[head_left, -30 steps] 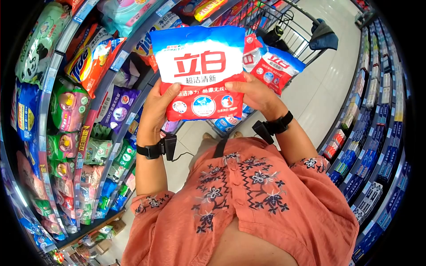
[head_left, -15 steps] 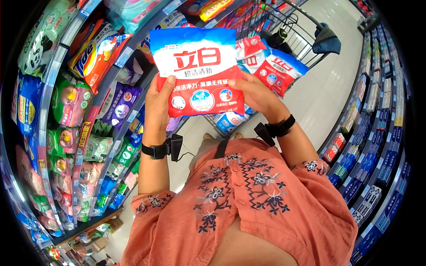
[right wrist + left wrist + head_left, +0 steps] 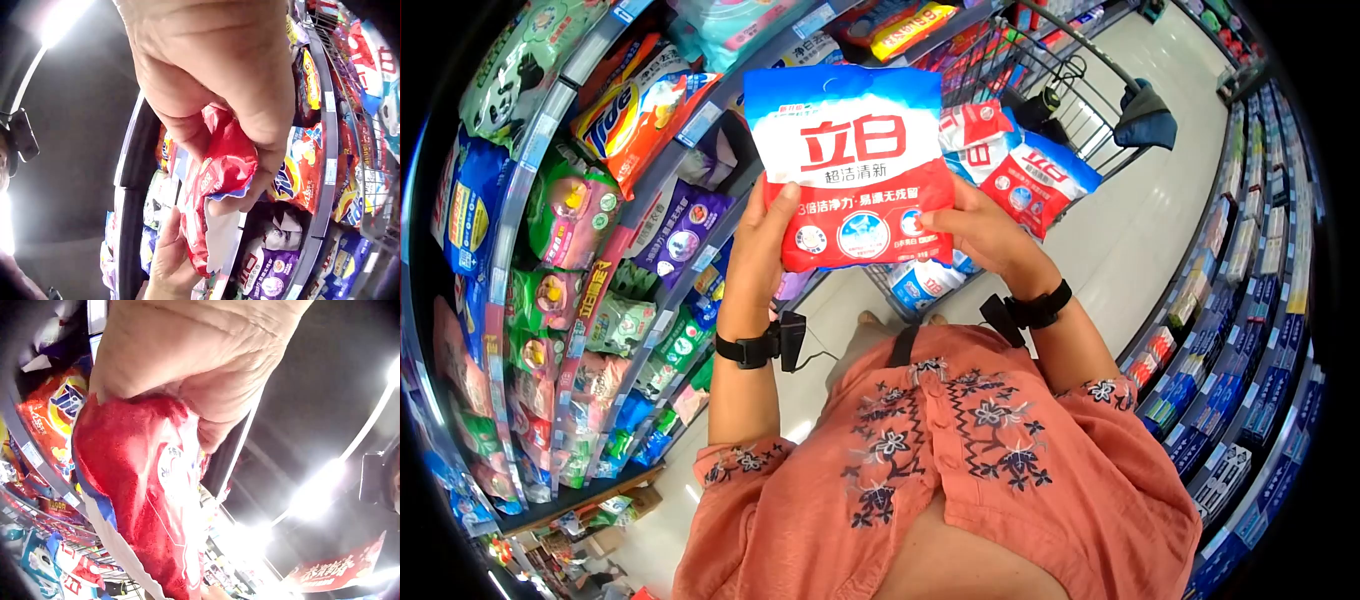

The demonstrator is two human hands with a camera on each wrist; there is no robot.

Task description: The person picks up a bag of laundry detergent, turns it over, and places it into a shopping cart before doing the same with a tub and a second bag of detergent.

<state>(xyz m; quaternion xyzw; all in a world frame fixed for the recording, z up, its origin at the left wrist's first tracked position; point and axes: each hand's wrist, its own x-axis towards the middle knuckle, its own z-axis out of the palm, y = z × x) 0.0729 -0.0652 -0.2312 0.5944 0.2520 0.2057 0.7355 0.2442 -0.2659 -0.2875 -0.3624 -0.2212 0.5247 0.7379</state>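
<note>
In the head view, both hands hold up a bag of laundry detergent point(image 3: 865, 165), blue at the top, white in the middle and red below, its printed front facing me. My left hand point(image 3: 758, 240) grips its left edge, thumb on the front and fingers behind. The right hand point(image 3: 992, 232) grips the lower right edge the same way. In the left wrist view the bag's red side point(image 3: 140, 481) bulges below the palm. The right wrist view shows thumb and fingers pinching the red corner point(image 3: 228, 156), with the left hand point(image 3: 170, 259) beyond.
A wire shopping cart point(image 3: 1080, 110) stands ahead, holding several similar bags point(image 3: 1035, 185). Shelves of detergent bags, among them an orange Tide bag point(image 3: 635, 125), line the left. Shelves of small boxes point(image 3: 1200, 375) line the right, with tiled floor point(image 3: 1125, 225) between.
The bag stays in both hands and shifts slightly, first up and left, then back right. The shelves and cart have drifted a little rightward in the head view.
</note>
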